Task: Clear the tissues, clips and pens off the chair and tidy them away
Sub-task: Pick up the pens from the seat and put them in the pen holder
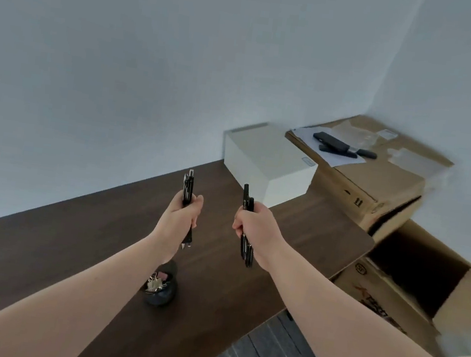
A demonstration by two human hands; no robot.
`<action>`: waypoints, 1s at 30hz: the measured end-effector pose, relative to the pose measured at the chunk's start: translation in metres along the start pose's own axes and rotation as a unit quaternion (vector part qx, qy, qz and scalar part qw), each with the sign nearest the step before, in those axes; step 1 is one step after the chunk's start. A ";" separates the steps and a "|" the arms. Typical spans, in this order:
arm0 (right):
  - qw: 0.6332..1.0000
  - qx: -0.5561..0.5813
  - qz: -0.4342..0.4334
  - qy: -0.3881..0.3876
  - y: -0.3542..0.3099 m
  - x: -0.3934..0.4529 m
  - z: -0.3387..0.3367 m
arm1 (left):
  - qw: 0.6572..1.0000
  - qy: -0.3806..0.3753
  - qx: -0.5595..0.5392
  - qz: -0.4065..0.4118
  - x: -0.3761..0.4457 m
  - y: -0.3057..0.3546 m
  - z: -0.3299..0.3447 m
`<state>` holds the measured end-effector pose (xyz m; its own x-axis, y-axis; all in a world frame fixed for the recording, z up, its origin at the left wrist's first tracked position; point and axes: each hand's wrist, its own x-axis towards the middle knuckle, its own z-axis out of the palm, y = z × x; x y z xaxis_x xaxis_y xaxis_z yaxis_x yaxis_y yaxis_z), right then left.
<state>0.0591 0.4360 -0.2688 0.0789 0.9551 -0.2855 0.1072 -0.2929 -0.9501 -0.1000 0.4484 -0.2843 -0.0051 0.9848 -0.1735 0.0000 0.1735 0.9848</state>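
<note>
While the left hand (179, 216) clenches a bundle of black pens (187, 190) upright above the dark counter (72, 241), a clip-filled pot (160, 286) sits at its 6 o'clock; the right hand (255, 228), at 3 o'clock, grips more pens (247, 200).

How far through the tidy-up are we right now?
Done, apparently: binder clips sit in the dark pot on the desk. In hand: the left hand and right hand each grip a bunch of black pens. Left: stowing those pens. Chair and tissues are out of view, so cannot judge them.
</note>
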 end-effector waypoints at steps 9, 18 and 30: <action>0.996 0.016 0.016 -0.090 0.013 0.014 0.107 | 0.996 0.081 -0.014 -0.023 -0.013 -0.040 -0.073; 0.994 0.014 0.059 -0.085 0.049 0.033 0.154 | 0.991 0.103 -0.065 -0.051 -0.002 -0.086 -0.073; 0.995 -0.025 0.066 -0.073 0.081 0.050 0.163 | 0.992 0.117 -0.007 -0.049 0.013 -0.115 -0.077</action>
<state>-0.0896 0.4674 -0.3808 -0.0481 0.9032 -0.4265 0.1544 -0.4151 -0.8966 -0.1766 0.4407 -0.3993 -0.2363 0.9348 -0.2651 -0.0267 0.2664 0.9635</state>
